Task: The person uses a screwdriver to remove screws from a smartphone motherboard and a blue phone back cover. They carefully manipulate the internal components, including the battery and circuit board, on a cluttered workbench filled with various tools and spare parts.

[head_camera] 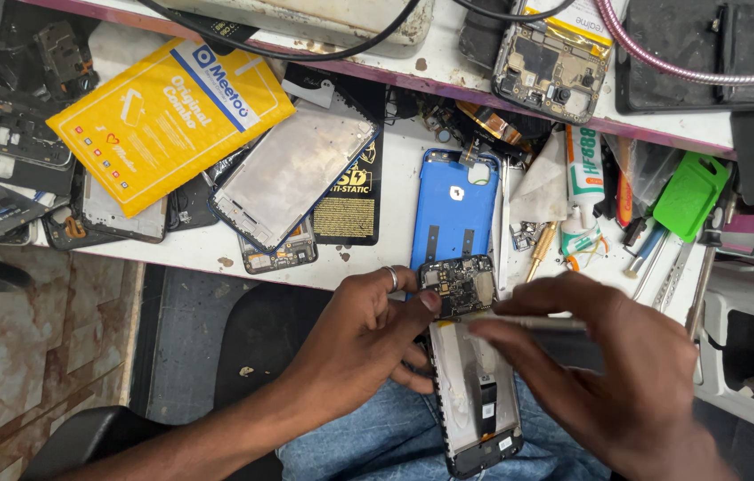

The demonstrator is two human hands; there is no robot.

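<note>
An opened phone (475,374) with its back cover off lies lengthwise over the lap, just below the bench edge, its top end pointing at the bench. A dark circuit board (459,283) fills the top end (small chips and metal shields showing); below it runs a bare pale metal frame with a narrow dark flex strip down the middle.

The left hand (368,334) grips the side of an opened phone (475,383) held over the lap, thumb on its circuit board (459,285). The right hand (613,374) holds a thin metal tool (528,322) across it. A blue back cover (455,209) lies on the white bench (377,258) just beyond.
</note>
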